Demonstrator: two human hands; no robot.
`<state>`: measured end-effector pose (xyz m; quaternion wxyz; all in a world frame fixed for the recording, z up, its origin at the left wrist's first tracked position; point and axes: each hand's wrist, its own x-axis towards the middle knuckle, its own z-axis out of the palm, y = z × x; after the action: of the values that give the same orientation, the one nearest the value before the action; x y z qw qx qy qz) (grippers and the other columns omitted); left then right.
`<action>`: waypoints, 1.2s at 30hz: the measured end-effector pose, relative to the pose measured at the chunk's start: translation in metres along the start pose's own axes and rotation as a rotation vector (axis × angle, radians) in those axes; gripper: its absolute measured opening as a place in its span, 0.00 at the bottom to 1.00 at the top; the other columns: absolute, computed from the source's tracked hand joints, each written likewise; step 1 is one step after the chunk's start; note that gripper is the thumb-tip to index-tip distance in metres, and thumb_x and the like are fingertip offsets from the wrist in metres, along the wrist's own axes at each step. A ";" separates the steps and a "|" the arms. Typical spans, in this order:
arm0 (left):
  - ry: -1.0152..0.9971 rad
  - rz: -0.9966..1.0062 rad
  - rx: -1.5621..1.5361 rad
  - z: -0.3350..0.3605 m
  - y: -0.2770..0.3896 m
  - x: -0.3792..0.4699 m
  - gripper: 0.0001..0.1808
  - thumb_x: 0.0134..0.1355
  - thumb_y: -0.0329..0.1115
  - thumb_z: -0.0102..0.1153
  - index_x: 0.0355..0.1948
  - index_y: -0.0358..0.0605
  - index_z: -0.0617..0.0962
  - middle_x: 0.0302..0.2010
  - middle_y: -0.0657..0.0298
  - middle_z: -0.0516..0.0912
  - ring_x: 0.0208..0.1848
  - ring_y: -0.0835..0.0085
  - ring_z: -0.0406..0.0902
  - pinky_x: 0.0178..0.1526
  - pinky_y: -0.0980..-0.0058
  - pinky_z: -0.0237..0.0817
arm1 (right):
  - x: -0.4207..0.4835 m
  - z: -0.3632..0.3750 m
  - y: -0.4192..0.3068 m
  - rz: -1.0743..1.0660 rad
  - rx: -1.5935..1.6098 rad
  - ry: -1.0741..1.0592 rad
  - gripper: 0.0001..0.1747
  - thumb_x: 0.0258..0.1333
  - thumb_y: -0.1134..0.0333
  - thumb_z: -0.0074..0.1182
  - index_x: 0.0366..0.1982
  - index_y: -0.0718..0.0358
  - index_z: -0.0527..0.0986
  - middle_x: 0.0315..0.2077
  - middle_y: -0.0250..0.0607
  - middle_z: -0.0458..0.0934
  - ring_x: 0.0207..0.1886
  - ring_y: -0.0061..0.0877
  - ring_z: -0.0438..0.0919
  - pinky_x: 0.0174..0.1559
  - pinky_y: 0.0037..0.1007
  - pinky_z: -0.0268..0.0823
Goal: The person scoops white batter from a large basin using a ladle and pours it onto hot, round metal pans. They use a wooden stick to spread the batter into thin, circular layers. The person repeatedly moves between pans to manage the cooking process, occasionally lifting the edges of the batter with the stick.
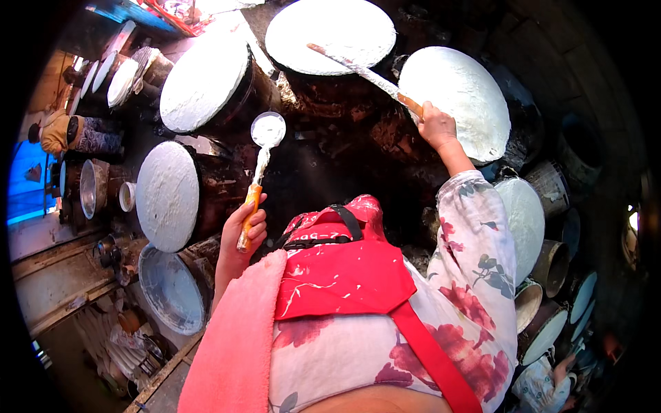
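My left hand (242,232) grips the orange handle of a ladle (268,130), whose round bowl holds white paste and whose stem is coated in it. My right hand (438,125) is closed around one end of a long wooden stick (374,79), crusted with white along its length. The stick slants up and left across a large round drum (330,36) with a white top. Under and beside my right hand is another white-topped drum (454,103). Left of the ladle stand two more drums with rough white tops, one farther (206,82) and one nearer (168,196).
A metal basin (170,289) with whitish residue sits at lower left, beside a wooden ledge (67,281). More white-topped drums (521,227) and open buckets (550,268) line the right. One person (57,131) is at far left, another (545,384) at lower right. My red apron (341,281) is splashed white.
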<state>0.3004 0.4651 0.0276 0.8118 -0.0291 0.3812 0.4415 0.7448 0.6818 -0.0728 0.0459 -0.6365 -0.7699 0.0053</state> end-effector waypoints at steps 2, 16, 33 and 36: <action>-0.003 -0.010 0.009 0.003 0.001 0.004 0.18 0.68 0.38 0.45 0.55 0.42 0.68 0.20 0.70 0.66 0.14 0.84 0.62 0.16 0.83 0.53 | 0.000 -0.006 0.002 0.012 -0.014 0.006 0.16 0.49 0.59 0.58 0.34 0.61 0.69 0.28 0.48 0.80 0.31 0.43 0.81 0.36 0.41 0.73; -0.082 -0.111 0.106 0.031 0.006 0.019 0.18 0.67 0.37 0.46 0.56 0.42 0.68 0.20 0.69 0.65 0.14 0.83 0.61 0.16 0.84 0.52 | -0.002 -0.007 0.002 0.232 0.045 0.134 0.16 0.51 0.56 0.56 0.33 0.62 0.70 0.28 0.51 0.80 0.33 0.45 0.80 0.36 0.43 0.72; -0.338 -0.412 0.348 0.086 -0.004 0.063 0.18 0.66 0.37 0.47 0.55 0.42 0.68 0.20 0.69 0.66 0.14 0.84 0.62 0.15 0.85 0.52 | -0.409 -0.031 -0.100 1.074 0.308 0.131 0.20 0.57 0.48 0.52 0.33 0.60 0.74 0.25 0.52 0.79 0.31 0.51 0.77 0.32 0.48 0.66; -0.358 -0.453 0.370 0.091 -0.007 0.070 0.18 0.66 0.37 0.47 0.54 0.42 0.68 0.20 0.69 0.66 0.14 0.83 0.61 0.14 0.85 0.52 | -0.414 -0.037 -0.103 1.082 0.224 0.081 0.20 0.58 0.49 0.51 0.32 0.60 0.73 0.25 0.52 0.79 0.31 0.51 0.77 0.32 0.48 0.66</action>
<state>0.3821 0.5448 0.0449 0.9348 0.1126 0.2901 0.1715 0.7235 0.2548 -0.0556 0.1337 -0.9321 -0.3256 0.0855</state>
